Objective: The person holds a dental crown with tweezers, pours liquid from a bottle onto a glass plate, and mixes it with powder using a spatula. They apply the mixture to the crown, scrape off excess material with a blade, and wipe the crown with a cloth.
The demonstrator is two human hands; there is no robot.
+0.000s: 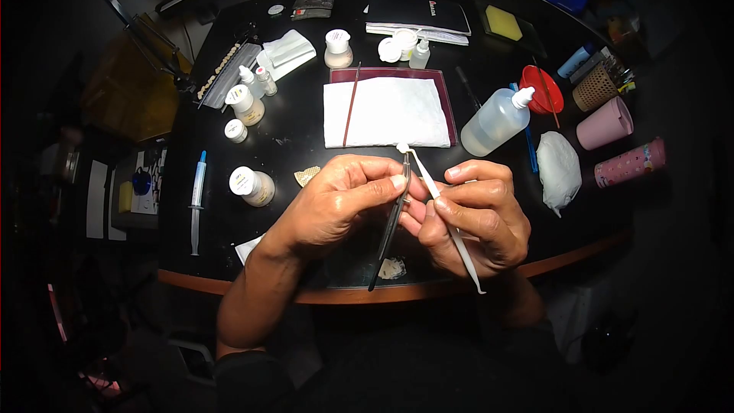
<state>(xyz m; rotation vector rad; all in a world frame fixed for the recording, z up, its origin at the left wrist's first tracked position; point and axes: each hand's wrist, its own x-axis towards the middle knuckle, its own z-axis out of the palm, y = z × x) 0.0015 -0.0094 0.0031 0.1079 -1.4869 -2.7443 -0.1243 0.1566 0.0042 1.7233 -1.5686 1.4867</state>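
Observation:
My left hand (344,195) is closed around black tweezers (389,237), whose handle end slants down toward the table's front edge. At the upper tip of the tweezers is a small white piece (402,147), perhaps a dental crown; it is too small to be sure. My right hand (482,218) pinches a slim white double-ended instrument (462,248) with hooked ends, like a dental probe. Its upper hook touches or nearly touches the white piece. Both hands are close together above the front of the table, just below a folded white paper towel (390,111).
A thin brush (352,103) lies across the towel. On the right stand a squeeze bottle (495,124), a red bowl (541,90) and a white wrapped lump (558,170). Several powder jars (252,186) and a syringe (197,203) are at the left. A notebook (417,17) lies behind.

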